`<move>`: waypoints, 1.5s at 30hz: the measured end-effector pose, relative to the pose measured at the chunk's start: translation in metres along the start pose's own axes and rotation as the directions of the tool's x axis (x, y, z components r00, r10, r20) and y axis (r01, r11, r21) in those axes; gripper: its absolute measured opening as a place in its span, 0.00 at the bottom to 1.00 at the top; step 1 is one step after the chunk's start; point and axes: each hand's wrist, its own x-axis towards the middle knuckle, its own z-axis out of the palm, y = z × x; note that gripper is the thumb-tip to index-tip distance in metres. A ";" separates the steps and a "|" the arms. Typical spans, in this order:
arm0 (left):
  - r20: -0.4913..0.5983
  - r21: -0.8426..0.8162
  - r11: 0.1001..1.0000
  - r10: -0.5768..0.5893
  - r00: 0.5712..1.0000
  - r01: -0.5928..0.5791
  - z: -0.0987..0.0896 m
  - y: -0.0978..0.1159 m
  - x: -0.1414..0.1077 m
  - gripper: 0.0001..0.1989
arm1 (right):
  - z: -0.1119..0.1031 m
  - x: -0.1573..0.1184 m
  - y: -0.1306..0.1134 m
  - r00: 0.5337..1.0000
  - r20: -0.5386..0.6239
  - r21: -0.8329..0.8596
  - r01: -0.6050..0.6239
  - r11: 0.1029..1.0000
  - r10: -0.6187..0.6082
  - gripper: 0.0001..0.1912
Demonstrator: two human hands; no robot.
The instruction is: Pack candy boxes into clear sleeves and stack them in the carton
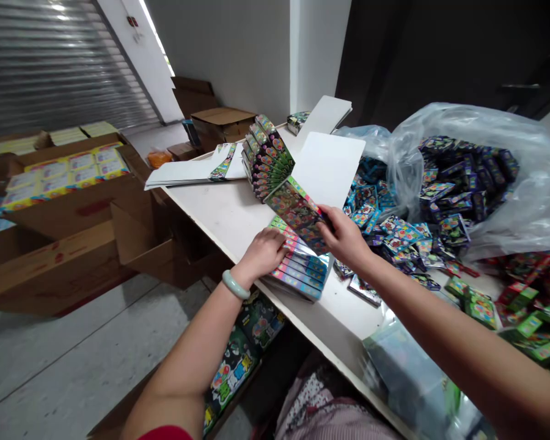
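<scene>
My right hand (pixel 343 238) grips the near end of a flat, dark printed box (pixel 296 211) with a bright multicoloured edge. The box is tilted above the table. Below it, a row of thin printed boxes (pixel 305 272) stands packed side by side at the table's edge, their narrow sides running from green and pink to blue. My left hand (pixel 264 252), with a pale green bangle on the wrist, has its fingers curled over the left side of this row. Beyond both hands stands a fanned stack of similar boxes (pixel 270 156).
White card sheets (pixel 332 165) lie on the white table (pixel 211 211). Loose blue and purple packets (pixel 398 238) heap on the right beside a clear plastic bag (pixel 531 201) of more packets. Red and green packets (pixel 481 305) lie nearer. Open cartons (pixel 64 208) stand on the floor at left.
</scene>
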 end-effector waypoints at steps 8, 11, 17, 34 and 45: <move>0.010 0.036 0.999 -0.032 0.999 0.032 0.000 0.003 0.002 0.09 | 0.033 0.014 0.008 0.998 -0.022 0.016 0.053 0.998 -0.053 0.20; 0.020 0.039 0.999 -0.028 0.999 0.027 -0.001 0.004 0.005 0.10 | 0.036 0.018 0.012 0.995 -0.063 0.035 0.080 0.996 -0.078 0.19; 0.020 0.053 0.998 -0.041 0.999 0.040 0.000 0.004 0.013 0.13 | 0.038 0.020 0.019 0.990 -0.134 0.084 0.060 0.995 -0.048 0.18; 0.055 -0.036 0.998 -0.058 0.997 0.060 -0.003 0.000 0.016 0.11 | 0.037 0.017 0.013 0.986 -0.111 0.104 0.138 0.985 -0.126 0.22; 0.035 -0.304 0.940 -0.155 0.987 0.158 -0.008 -0.015 0.008 0.11 | 0.037 0.000 0.026 0.983 0.167 -0.049 0.089 0.995 -0.080 0.27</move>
